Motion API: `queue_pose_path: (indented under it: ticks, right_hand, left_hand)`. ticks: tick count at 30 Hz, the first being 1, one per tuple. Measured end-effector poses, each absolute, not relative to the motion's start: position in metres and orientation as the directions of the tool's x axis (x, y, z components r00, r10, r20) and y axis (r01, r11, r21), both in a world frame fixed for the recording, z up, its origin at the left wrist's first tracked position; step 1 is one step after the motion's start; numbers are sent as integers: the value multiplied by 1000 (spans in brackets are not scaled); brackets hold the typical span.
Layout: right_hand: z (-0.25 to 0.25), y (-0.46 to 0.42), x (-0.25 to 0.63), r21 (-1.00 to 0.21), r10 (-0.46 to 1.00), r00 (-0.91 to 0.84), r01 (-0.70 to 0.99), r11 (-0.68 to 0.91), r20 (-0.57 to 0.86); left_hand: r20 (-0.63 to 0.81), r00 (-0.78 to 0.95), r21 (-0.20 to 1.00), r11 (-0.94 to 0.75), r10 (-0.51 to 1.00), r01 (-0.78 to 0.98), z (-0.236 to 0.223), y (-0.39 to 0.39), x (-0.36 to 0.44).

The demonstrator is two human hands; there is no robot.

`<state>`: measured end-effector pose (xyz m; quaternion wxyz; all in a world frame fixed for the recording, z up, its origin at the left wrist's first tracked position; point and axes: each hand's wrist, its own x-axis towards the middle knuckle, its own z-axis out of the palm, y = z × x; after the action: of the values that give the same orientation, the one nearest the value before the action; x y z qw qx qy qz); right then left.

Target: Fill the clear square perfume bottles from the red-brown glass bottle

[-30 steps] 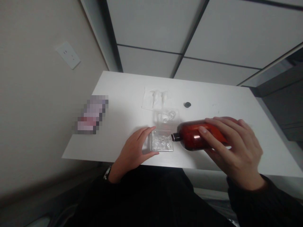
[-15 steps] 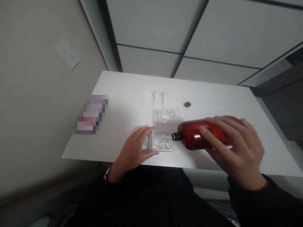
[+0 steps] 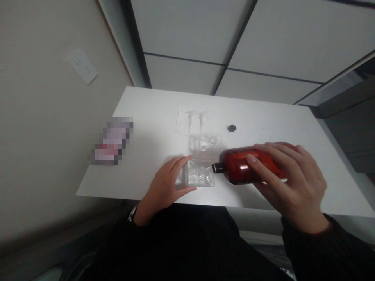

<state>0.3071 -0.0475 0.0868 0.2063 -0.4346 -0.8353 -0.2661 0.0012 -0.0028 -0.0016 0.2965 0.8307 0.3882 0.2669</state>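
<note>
My right hand (image 3: 293, 179) is wrapped round a reddish-amber bottle (image 3: 241, 166), tipped on its side with its black threaded neck pointing left. Clear liquid runs from the mouth into a small clear plastic box (image 3: 191, 180) on the table. From the left, my left hand (image 3: 165, 181) steadies that box between its thumb on the near side and fingers on the far side. Directly behind the box lies another clear plastic piece (image 3: 199, 145) with a clear ring-shaped thing (image 3: 212, 141) on it. How full the box is I cannot tell.
Two small white pieces with narrow ends (image 3: 191, 119) rest on a thin clear sheet (image 3: 181, 127) farther back. A dark cap (image 3: 232, 128) lies right of them. At the white table's (image 3: 146, 148) left edge is a pixelated flat object (image 3: 113, 142). A wall stands left, cabinet panels behind.
Both hands keep their places, and liquid runs from the bottle in both frames. The whole view has shifted very slightly.
</note>
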Motion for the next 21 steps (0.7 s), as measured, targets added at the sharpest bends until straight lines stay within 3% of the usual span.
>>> queue_pose_path:
  ticks: [8,15,18,21]
  right_hand:
    - [79,-48,298,23,698,-387,882,470,603]
    - [30,-65,302,-510,782,69,793,334,620]
    - [-1,-72,309,-735,810,274,627,258,519]
    - [-24,-77,318,-869,817,423,462,177,391]
  left_hand:
    - [195,565,706,-515,802,486,-1,-1,1]
    - [161,538,723,-470,828,506,4,-4,-4]
    - [143,516,690,-459,845,560,9,-7,-12]
    - [128,470,644,-434,873,630,14,-6,-22]
